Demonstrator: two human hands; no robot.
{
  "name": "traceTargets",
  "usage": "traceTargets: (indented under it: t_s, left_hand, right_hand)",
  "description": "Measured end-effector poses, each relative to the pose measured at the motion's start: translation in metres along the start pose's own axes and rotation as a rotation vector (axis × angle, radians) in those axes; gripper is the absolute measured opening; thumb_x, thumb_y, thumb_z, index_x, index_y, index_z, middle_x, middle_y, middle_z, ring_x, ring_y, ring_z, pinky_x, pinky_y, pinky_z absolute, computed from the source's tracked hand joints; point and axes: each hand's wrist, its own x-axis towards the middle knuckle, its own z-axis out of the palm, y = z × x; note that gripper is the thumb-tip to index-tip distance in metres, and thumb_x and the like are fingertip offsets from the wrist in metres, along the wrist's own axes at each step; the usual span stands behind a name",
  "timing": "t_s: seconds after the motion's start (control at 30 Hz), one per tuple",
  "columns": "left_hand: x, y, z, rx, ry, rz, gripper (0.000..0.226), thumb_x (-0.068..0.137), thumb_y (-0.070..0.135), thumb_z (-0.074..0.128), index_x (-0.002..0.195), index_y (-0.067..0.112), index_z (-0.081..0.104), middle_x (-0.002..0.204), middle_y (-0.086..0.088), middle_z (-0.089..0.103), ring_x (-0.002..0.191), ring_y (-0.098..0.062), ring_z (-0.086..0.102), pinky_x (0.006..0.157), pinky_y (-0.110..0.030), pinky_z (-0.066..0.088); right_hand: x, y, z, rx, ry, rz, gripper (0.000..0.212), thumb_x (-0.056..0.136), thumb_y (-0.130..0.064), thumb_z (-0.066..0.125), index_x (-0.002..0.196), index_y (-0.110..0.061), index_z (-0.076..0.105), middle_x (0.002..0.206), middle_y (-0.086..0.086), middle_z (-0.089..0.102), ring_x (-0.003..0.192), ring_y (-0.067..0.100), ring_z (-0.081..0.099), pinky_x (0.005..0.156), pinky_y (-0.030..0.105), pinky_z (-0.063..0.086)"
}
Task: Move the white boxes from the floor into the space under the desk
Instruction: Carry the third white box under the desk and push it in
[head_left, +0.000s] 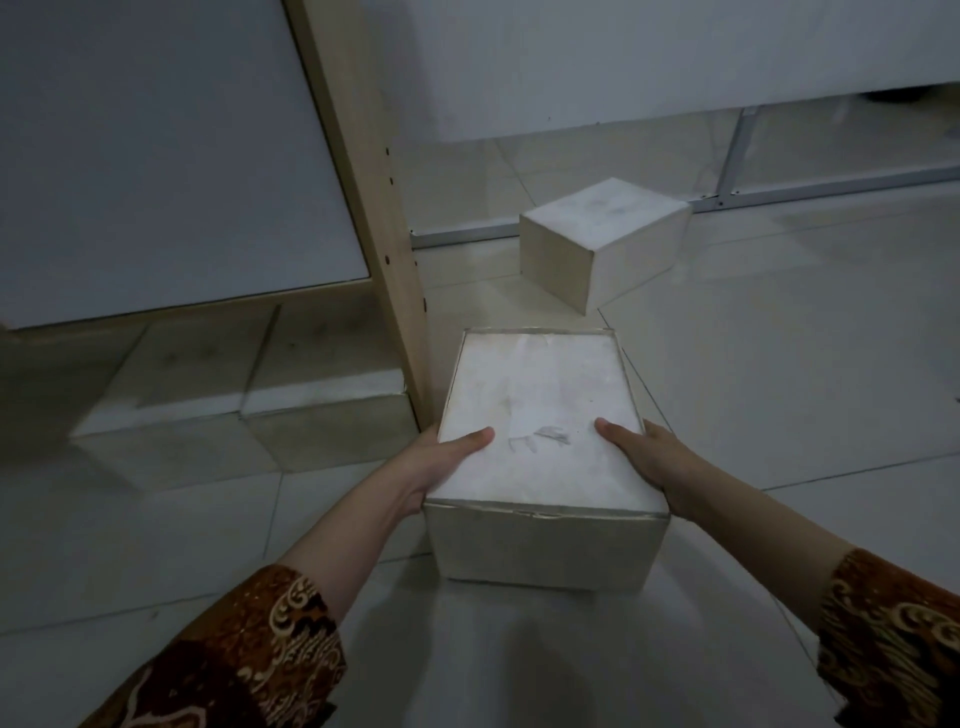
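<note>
I have the white rectangular cardboard box (540, 447) gripped between my two hands in the lower middle of the frame. My left hand (441, 462) presses flat against its left side with the thumb lying over the top edge, and my right hand (652, 467) does the same on the right side, thumb on the lid. Both hands are closed against the box, holding it from either side. Whether its underside rests on the pale tiled floor (779, 389) or hangs just above it, I cannot tell. Faint grey pencil marks show on the lid between my thumbs.

Just left of the box stands the light wooden desk leg (374, 208), running from the top of the frame down to the floor, with a row of small holes along its edge. Beyond that leg, in the shadowed space at middle left, two more white boxes (234, 384) sit side by side, touching each other, under the grey-white desk panel (156, 156).

Above my box, in the middle right of the frame, a smaller white cube-shaped box (602, 239) rests on the floor, turned at an angle, near a thin metal frame rail (779, 200). My brown patterned batik sleeves (249, 654) fill the lower corners.
</note>
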Motion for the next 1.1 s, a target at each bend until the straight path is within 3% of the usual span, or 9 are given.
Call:
traceTargets:
  t_s: [0.13, 0.27, 0.37, 0.47, 0.63, 0.77, 0.93, 1.1]
  left_hand:
    - [-0.043, 0.0, -0.013, 0.079, -0.023, -0.045, 0.019, 0.08, 0.031, 0.073, 0.089, 0.02, 0.061, 0.08, 0.001, 0.073, 0.064, -0.012, 0.072, 0.048, -0.02, 0.056]
    - [-0.085, 0.005, -0.031, 0.158, -0.037, -0.043, 0.017, 0.081, 0.032, 0.073, 0.084, 0.021, 0.06, 0.08, 0.001, 0.072, 0.058, -0.009, 0.072, 0.046, -0.019, 0.054]
    - [-0.115, 0.01, -0.05, 0.211, -0.047, -0.039, 0.015, 0.082, 0.033, 0.071, 0.084, 0.022, 0.06, 0.075, 0.002, 0.074, 0.053, -0.007, 0.071, 0.044, -0.017, 0.052]
    - [-0.141, 0.014, -0.068, 0.226, -0.054, -0.039, 0.014, 0.084, 0.033, 0.069, 0.087, 0.021, 0.062, 0.064, 0.005, 0.076, 0.053, -0.009, 0.072, 0.044, -0.018, 0.052]
    - [-0.183, 0.01, -0.106, 0.157, 0.006, -0.062, 0.033, 0.086, 0.034, 0.066, 0.115, 0.017, 0.061, 0.096, -0.005, 0.077, 0.066, -0.014, 0.075, 0.051, -0.023, 0.058]
    - [-0.214, 0.006, -0.145, 0.052, 0.079, -0.012, 0.031, 0.087, 0.033, 0.064, 0.116, 0.02, 0.061, 0.098, -0.002, 0.077, 0.072, -0.013, 0.076, 0.054, -0.022, 0.058]
    - [-0.244, 0.006, -0.194, -0.053, 0.177, 0.041, 0.018, 0.089, 0.029, 0.062, 0.104, 0.019, 0.065, 0.078, 0.003, 0.079, 0.064, -0.012, 0.075, 0.047, -0.019, 0.054]
    - [-0.265, 0.003, -0.258, -0.058, 0.225, 0.057, 0.009, 0.091, 0.029, 0.059, 0.093, 0.021, 0.062, 0.066, 0.004, 0.077, 0.055, -0.011, 0.073, 0.041, -0.019, 0.052]
  right_hand:
    - [-0.05, 0.006, 0.013, 0.05, 0.04, 0.01, 0.033, 0.09, -0.034, 0.06, 0.113, -0.012, 0.055, 0.08, 0.0, 0.064, 0.067, 0.017, 0.064, 0.033, 0.015, 0.045]
    - [-0.096, 0.012, 0.034, 0.147, 0.031, 0.041, 0.03, 0.091, -0.031, 0.059, 0.111, -0.009, 0.056, 0.082, 0.003, 0.065, 0.068, 0.02, 0.065, 0.033, 0.016, 0.046]
    - [-0.125, 0.015, 0.053, 0.216, 0.006, 0.058, 0.024, 0.092, -0.028, 0.059, 0.105, -0.009, 0.056, 0.08, 0.004, 0.065, 0.056, 0.018, 0.067, 0.032, 0.017, 0.046]
    - [-0.144, 0.011, 0.07, 0.227, -0.03, 0.066, 0.024, 0.091, -0.029, 0.06, 0.103, -0.008, 0.057, 0.08, 0.004, 0.066, 0.053, 0.016, 0.067, 0.033, 0.017, 0.046]
    - [-0.162, -0.011, 0.105, 0.135, -0.135, 0.065, 0.033, 0.09, -0.032, 0.06, 0.111, -0.006, 0.059, 0.087, 0.006, 0.069, 0.067, 0.018, 0.067, 0.039, 0.017, 0.051]
    - [-0.168, -0.038, 0.143, 0.061, -0.25, 0.027, 0.024, 0.09, -0.031, 0.06, 0.101, -0.01, 0.06, 0.082, 0.003, 0.069, 0.053, 0.011, 0.069, 0.038, 0.016, 0.05]
    - [-0.176, -0.069, 0.2, 0.003, -0.342, -0.031, 0.029, 0.09, -0.034, 0.06, 0.111, -0.013, 0.057, 0.087, 0.001, 0.068, 0.064, 0.012, 0.068, 0.041, 0.017, 0.052]
    - [-0.183, -0.074, 0.269, -0.004, -0.383, -0.032, 0.02, 0.088, -0.036, 0.062, 0.091, -0.016, 0.059, 0.078, -0.001, 0.067, 0.046, 0.006, 0.066, 0.036, 0.014, 0.047]
